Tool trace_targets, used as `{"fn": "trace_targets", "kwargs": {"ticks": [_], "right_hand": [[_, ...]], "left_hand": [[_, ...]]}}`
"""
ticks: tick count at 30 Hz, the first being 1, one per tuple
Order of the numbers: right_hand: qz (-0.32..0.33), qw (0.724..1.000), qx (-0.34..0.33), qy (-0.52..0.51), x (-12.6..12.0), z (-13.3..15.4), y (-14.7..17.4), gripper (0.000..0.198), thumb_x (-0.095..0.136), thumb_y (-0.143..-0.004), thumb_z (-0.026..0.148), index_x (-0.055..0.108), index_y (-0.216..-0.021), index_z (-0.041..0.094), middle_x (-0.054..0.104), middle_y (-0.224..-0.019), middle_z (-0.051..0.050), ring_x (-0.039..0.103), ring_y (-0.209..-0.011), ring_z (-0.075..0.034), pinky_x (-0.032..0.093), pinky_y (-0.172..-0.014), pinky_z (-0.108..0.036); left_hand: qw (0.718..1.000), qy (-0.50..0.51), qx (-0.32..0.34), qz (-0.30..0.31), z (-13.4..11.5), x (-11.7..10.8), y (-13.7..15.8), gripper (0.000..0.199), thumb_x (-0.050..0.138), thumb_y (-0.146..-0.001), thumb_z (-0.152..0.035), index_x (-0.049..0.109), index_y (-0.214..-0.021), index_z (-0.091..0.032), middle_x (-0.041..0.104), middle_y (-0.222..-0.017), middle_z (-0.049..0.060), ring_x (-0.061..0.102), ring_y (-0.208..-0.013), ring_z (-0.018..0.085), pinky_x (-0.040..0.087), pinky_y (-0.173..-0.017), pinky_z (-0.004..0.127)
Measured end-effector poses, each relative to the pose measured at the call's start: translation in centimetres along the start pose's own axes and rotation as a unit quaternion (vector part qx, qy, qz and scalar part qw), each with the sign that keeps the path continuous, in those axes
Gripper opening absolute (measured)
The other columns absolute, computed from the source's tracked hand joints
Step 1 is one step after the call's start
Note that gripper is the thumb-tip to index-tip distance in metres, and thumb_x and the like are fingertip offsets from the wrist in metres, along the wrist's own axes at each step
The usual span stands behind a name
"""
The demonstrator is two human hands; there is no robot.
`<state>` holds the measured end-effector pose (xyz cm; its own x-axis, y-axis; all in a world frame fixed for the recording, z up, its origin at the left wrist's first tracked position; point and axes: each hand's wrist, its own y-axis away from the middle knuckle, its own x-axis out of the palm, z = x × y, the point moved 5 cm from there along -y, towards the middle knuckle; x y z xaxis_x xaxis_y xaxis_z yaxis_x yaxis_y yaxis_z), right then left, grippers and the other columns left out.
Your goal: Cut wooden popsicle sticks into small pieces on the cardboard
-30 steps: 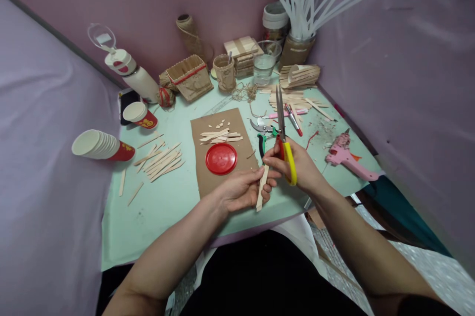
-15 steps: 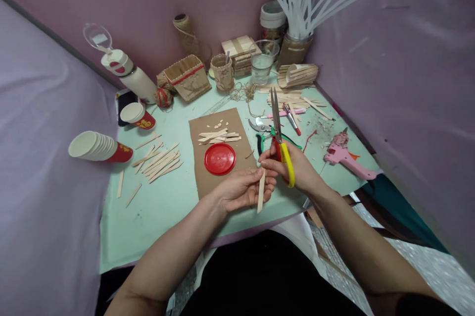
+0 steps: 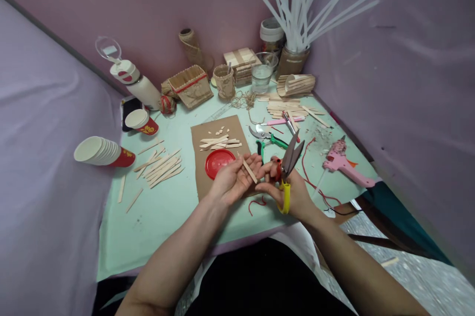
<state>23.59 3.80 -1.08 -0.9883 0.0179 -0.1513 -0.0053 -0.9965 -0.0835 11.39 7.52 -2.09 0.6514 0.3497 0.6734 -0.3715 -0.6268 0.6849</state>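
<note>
My left hand (image 3: 235,180) is turned palm up, with the thumb pressing a short wooden craft stick (image 3: 249,170) against the fingers. The stick slants down toward my right hand (image 3: 295,194), whose fingertips are at or close to its lower end; whether they touch it I cannot tell. Scissors (image 3: 292,155) with yellow and red handles hang on my right hand, blades slightly parted and pointing up and away from the stick. Beneath the left hand are a red plastic lid (image 3: 218,162) and a brown cardboard sheet (image 3: 202,182) bearing several cut stick pieces (image 3: 220,143).
Loose sticks (image 3: 163,167) lie to the left, near stacked paper cups (image 3: 98,151). Green-handled pruning shears (image 3: 267,133), red cord (image 3: 304,162) and a pink glue gun (image 3: 343,162) are on the right. A cup of water (image 3: 261,78) stands at the back.
The stick has swung from nearly upright to a slant, and my left palm has opened upward. The scissors have tipped right with their blades parted. Red cord now shows near the hands.
</note>
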Motion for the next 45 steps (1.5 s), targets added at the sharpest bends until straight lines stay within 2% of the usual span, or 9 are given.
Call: {"fn": "trace_targets", "kwargs": {"ticks": [18,24,28,30,32,37,39,42,45], "right_hand": [[-0.028,0.997,-0.057,0.032,-0.8,-0.1,0.5,0.037,0.076,-0.071,0.032,0.04,-0.079,0.026,0.052,-0.075,0.002,0.049,-0.065,-0.015,0.041,-0.061,-0.03],[-0.043,0.997,-0.045,0.042,-0.6,-0.6,0.8,0.039,0.076,-0.072,0.033,0.039,-0.08,0.025,0.05,-0.072,0.004,0.04,-0.06,-0.012,0.035,-0.056,-0.027],[-0.031,0.999,-0.027,0.014,-0.8,-0.4,1.0,0.04,0.077,-0.072,0.033,0.038,-0.078,0.025,0.052,-0.074,0.004,0.045,-0.062,-0.013,0.039,-0.059,-0.027],[-0.042,0.999,-0.006,-0.023,-1.1,0.0,0.9,0.038,0.075,-0.074,0.032,0.038,-0.079,0.025,0.055,-0.075,0.004,0.047,-0.061,-0.012,0.04,-0.059,-0.026],[-0.062,0.996,0.014,-0.059,-1.4,0.6,0.8,0.037,0.073,-0.077,0.031,0.037,-0.08,0.025,0.056,-0.076,0.004,0.047,-0.058,-0.011,0.04,-0.057,-0.025],[-0.089,0.994,0.045,-0.052,-0.9,1.8,0.5,0.031,0.073,-0.074,0.029,0.043,-0.082,0.024,0.058,-0.075,0.005,0.043,-0.053,-0.009,0.037,-0.051,-0.023],[-0.1,0.993,0.06,-0.019,-0.6,1.6,0.5,0.03,0.075,-0.071,0.029,0.047,-0.083,0.023,0.057,-0.074,0.005,0.042,-0.053,-0.009,0.036,-0.049,-0.022],[-0.125,0.989,0.076,0.026,-0.4,1.2,0.7,0.03,0.074,-0.07,0.029,0.046,-0.082,0.024,0.055,-0.072,0.005,0.044,-0.055,-0.01,0.038,-0.051,-0.023],[-0.14,0.984,0.09,0.062,-0.4,1.3,0.8,0.025,0.069,-0.073,0.031,0.046,-0.08,0.024,0.053,-0.067,0.006,0.046,-0.055,-0.011,0.038,-0.052,-0.023]], "left_hand": [[0.995,-0.071,-0.019,0.069,0.8,-0.9,0.5,0.016,0.045,-0.091,-0.008,0.06,-0.087,-0.007,0.07,-0.094,0.016,0.069,-0.089,0.019,0.056,-0.08,0.028],[0.993,-0.099,0.025,0.057,0.3,-0.7,0.7,0.01,0.048,-0.089,-0.008,0.058,-0.091,-0.009,0.069,-0.084,0.009,0.068,-0.074,0.014,0.056,-0.078,0.028],[0.973,-0.178,0.128,0.067,-0.8,-0.4,0.9,0.005,0.053,-0.088,-0.014,0.053,-0.093,-0.013,0.068,-0.083,0.007,0.068,-0.073,0.015,0.056,-0.077,0.032],[0.942,-0.26,0.201,0.07,-1.2,-0.2,1.2,0.007,0.053,-0.089,-0.019,0.05,-0.094,-0.016,0.068,-0.086,0.006,0.069,-0.075,0.016,0.056,-0.076,0.034],[0.884,-0.375,0.271,0.067,-1.2,0.0,1.7,0.008,0.049,-0.09,-0.023,0.05,-0.095,-0.017,0.068,-0.089,0.007,0.068,-0.078,0.017,0.055,-0.075,0.033],[0.626,-0.671,0.396,0.03,0.1,0.2,2.7,0.016,0.043,-0.092,-0.023,0.055,-0.101,-0.018,0.069,-0.1,0.008,0.066,-0.09,0.018,0.052,-0.08,0.032],[0.545,-0.726,0.419,0.032,0.8,0.1,2.8,0.022,0.042,-0.092,-0.023,0.055,-0.109,-0.018,0.07,-0.102,0.009,0.066,-0.092,0.02,0.052,-0.081,0.032],[0.478,-0.76,0.439,0.029,1.4,-0.2,2.7,0.029,0.041,-0.092,-0.021,0.052,-0.118,-0.016,0.069,-0.109,0.011,0.066,-0.098,0.021,0.052,-0.084,0.034],[0.445,-0.779,0.442,0.016,1.5,-0.3,2.7,0.033,0.041,-0.092,-0.019,0.05,-0.124,-0.016,0.068,-0.114,0.011,0.066,-0.102,0.021,0.052,-0.088,0.035]]}}
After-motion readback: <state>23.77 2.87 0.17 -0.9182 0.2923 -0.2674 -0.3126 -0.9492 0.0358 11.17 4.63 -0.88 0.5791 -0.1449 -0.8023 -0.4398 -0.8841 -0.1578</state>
